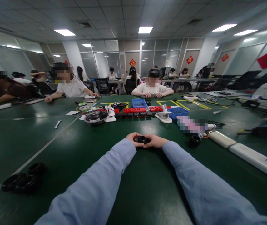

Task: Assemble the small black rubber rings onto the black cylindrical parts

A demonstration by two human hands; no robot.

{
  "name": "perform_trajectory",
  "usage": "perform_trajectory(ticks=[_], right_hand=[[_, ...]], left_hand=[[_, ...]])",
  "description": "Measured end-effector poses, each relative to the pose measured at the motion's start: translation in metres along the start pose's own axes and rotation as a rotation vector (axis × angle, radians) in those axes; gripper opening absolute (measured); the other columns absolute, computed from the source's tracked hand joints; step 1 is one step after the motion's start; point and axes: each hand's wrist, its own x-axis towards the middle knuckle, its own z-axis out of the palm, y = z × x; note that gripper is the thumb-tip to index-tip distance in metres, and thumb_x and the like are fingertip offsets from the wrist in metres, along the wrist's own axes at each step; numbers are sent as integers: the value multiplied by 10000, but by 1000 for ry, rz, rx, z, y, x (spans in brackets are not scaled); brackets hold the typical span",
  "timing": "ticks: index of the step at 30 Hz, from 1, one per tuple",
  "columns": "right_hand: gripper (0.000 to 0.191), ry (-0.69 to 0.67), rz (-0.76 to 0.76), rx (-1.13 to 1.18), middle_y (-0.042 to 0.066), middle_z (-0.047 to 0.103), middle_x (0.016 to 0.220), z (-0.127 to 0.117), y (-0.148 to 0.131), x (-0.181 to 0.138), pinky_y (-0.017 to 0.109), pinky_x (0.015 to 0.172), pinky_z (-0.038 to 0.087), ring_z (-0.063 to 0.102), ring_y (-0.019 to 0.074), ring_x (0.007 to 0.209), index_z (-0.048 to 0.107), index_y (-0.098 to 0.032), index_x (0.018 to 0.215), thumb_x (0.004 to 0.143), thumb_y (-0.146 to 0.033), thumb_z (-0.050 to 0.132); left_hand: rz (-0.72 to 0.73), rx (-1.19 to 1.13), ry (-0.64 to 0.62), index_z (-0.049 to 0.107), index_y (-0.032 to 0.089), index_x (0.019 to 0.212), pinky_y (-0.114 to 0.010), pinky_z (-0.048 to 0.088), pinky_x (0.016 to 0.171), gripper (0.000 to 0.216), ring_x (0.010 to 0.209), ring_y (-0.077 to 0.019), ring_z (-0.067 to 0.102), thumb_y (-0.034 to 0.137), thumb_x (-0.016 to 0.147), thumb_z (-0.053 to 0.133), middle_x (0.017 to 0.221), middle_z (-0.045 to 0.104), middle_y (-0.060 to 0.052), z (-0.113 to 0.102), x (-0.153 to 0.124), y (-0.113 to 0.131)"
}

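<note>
Both hands meet over the green table in front of me, around a small glossy black ring-shaped part. My left hand curls about its left side, thumb toward me. From the other side, my right hand grips it, with fingers and thumb closed in. The part's hole faces upward; its lower sides are covered by fingers. Several similar black rings lie in a cluster at the left front. Another black round piece rests to the right of my right hand.
A red power strip, white clamps, blue bins and a metal bowl of cables stand across the middle. A wrench lies left. Long white cases run along the right. Several people sit around the tables.
</note>
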Motion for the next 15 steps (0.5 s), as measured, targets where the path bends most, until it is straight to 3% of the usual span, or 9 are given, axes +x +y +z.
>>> perform_trajectory(ticks=[4, 8, 12, 15], right_hand=[[426, 108, 5, -123, -6, 582, 757, 5, 6, 5, 238, 611, 385, 526, 142, 695, 545, -142, 895, 523, -301, 679], [412, 342, 89, -415, 15, 546, 708, 16, 6, 8, 224, 523, 333, 507, 154, 650, 517, -149, 799, 521, -417, 661], [328, 492, 159, -617, 60, 541, 759, 28, 0, 10, 239, 542, 331, 514, 168, 674, 496, -153, 785, 616, -420, 584], [313, 506, 146, -657, 78, 530, 823, 31, -2, 9, 255, 594, 360, 518, 175, 722, 485, -149, 823, 641, -391, 566]], left_hand=[[-38, 98, 84, 584, 140, 874, -225, 382, 535, 501, 609, -118, 493, 333, 439, 740, 748, 581, -22, 4, -3, 6], [-82, 186, 248, 575, 132, 833, -262, 417, 613, 461, 703, -157, 530, 332, 450, 736, 788, 573, -46, 12, -6, 13], [-99, 250, 420, 556, 138, 800, -288, 424, 671, 402, 767, -177, 530, 324, 483, 718, 794, 554, -48, 21, -6, 14], [-68, 281, 430, 548, 142, 804, -285, 427, 670, 383, 771, -173, 522, 301, 493, 707, 788, 548, -39, 22, -5, 12]])
